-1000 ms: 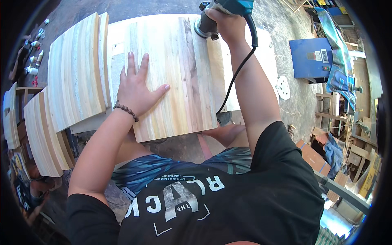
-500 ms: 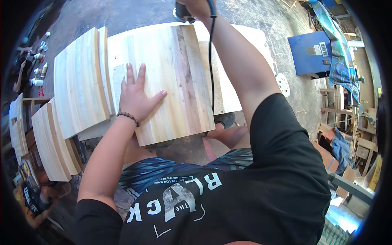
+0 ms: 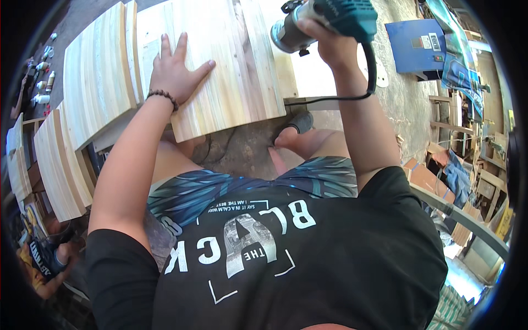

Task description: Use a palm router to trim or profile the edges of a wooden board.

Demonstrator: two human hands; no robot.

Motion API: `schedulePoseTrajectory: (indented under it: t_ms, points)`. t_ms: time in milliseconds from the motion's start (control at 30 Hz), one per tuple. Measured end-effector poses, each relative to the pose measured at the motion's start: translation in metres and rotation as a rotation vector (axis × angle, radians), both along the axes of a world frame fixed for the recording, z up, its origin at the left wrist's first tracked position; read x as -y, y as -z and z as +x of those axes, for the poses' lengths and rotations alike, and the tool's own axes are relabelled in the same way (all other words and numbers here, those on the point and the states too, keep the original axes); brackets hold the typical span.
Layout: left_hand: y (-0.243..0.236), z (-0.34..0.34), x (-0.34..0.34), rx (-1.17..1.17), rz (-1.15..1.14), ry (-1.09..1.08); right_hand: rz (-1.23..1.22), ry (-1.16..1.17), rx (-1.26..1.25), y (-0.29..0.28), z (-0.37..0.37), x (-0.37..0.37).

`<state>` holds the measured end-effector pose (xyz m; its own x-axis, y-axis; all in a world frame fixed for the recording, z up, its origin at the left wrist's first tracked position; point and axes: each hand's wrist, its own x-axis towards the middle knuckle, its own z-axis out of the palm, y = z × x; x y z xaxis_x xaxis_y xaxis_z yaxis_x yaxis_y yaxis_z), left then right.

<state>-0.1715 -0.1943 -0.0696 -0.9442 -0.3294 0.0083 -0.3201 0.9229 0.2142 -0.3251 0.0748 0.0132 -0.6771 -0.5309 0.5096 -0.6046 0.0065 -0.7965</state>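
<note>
My left hand (image 3: pixel 177 77) lies on a pale striped wood panel (image 3: pixel 236 88) with its fingers spread. My right hand (image 3: pixel 335 44) grips a teal and silver hand-held trim router (image 3: pixel 346 16) at the panel's upper right edge, its round base turned to the left. Whether the base touches the wood I cannot tell. A black cord (image 3: pixel 370 82) runs from the tool across below my wrist toward the panel's lower right corner. The panel rests on a pale work surface (image 3: pixel 308 77). Stacked wood panels (image 3: pixel 99 66) stand left of it, and more (image 3: pixel 58 159) lie lower left.
A blue machine box (image 3: pixel 412 47) stands at the right, above wood scraps (image 3: pixel 484 181) and a metal rail (image 3: pixel 462 212). Small bottles (image 3: pixel 43 82) sit on the floor at the far left. Another person (image 3: pixel 47 264) is at the lower left. My feet are under the work surface's near edge.
The router and my right hand have moved rightward and turned, showing more of the tool. The cord now runs more sideways. The whole view has shifted, with the panels higher in it.
</note>
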Motion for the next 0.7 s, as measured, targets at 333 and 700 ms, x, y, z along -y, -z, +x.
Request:
schedulePoseTrajectory:
  t_ms: [333,700]
  points:
    - [0.01,0.002,0.002,-0.039,-0.011,-0.005,0.168,0.087,-0.05,0.033,0.064,-0.031]
    - [0.007,0.002,-0.001,-0.035,-0.047,-0.028,-0.104,-0.18,0.429,0.044,0.081,-0.024]
